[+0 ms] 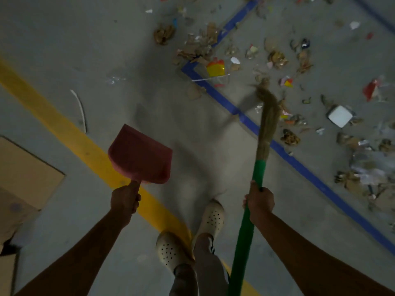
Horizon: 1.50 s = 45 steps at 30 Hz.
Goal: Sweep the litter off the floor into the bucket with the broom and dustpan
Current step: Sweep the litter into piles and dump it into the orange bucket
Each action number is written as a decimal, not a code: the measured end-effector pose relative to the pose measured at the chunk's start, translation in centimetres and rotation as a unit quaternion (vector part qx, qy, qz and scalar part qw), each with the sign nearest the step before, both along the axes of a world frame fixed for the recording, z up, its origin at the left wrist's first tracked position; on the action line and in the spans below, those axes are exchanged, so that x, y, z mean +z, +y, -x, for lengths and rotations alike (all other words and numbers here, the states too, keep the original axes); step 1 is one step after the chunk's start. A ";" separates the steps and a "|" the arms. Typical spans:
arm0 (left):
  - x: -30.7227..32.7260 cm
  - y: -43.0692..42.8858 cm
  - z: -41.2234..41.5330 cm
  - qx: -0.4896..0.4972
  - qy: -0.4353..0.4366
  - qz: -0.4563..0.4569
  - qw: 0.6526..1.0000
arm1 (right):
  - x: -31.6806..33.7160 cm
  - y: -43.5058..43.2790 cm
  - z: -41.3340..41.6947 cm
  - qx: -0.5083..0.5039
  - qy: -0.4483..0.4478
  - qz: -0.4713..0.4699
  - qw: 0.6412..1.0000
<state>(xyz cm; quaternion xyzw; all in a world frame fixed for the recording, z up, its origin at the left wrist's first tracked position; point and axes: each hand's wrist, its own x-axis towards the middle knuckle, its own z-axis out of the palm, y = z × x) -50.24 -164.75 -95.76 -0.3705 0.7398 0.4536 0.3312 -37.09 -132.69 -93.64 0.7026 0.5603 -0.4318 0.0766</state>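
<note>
Right hand [259, 202] curled tight round the green shaft of the broom [259, 169], part-way along, the rest of the shaft trailing back past the leg. Probably a short grip for control over quick strokes. Bristle end out ahead and to the right, over the blue line [299, 165], at the near edge of the litter [277, 58]. Blurred there, so contact with the floor [64, 50] impossible to tell.

Left hand [125, 199] wrapped round the handle of the red dustpan [140, 154]. Pan held up off the floor, mouth pointing forward, clear of the broom's path and ready to go down. No litter visible in it.

Litter spread thick across the upper right, mostly beyond the blue line: torn brown scraps, wrappers, a yellow packet [215, 68], a white square piece [339, 116], and some clear plastic left of the line's corner. No bucket in view.

Judged as the very start of the job: gathering into a pile first, pan and bucket later.

Further out, a yellow line [70, 133] running diagonally under pale clogs [211, 216], and flat cardboard [25, 171] at the left edge.
</note>
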 end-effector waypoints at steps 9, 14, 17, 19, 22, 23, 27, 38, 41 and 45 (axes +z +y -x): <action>-0.8 4.7 3.5 -0.005 0.026 -0.016 1.000 | 2.2 1.3 6.1 0.028 0.120 0.016 0.992; -2.0 1.9 4.3 -0.020 0.019 0.011 1.000 | 1.3 -2.8 8.4 0.169 0.118 0.038 0.978; -2.2 -1.0 5.2 -0.043 0.007 0.030 0.999 | 0.8 -6.4 10.0 0.270 0.105 0.036 0.956; -2.0 -3.5 6.1 -0.029 0.016 0.035 0.999 | 1.1 -9.5 11.5 0.312 0.106 0.050 0.943; -0.9 -8.2 7.5 -0.001 0.024 0.027 0.999 | 1.8 -15.1 14.3 0.357 0.114 0.077 0.924; -0.7 -10.3 7.9 0.010 0.023 0.024 0.999 | 1.7 -17.2 15.3 0.367 0.110 0.091 0.919; 0.2 -18.9 10.5 0.063 0.007 0.030 0.998 | 0.2 -25.9 19.9 0.408 0.095 0.154 0.895; -0.7 -31.9 16.5 0.092 0.019 0.046 0.995 | -7.0 -34.8 26.9 0.323 -0.036 0.155 0.933; -0.7 -31.4 17.6 0.085 0.021 0.030 0.996 | -6.6 -31.8 26.4 0.172 -0.060 0.103 0.978; -0.8 -29.9 18.5 0.079 0.019 0.005 0.997 | -4.9 -28.0 26.0 0.036 -0.046 0.006 0.998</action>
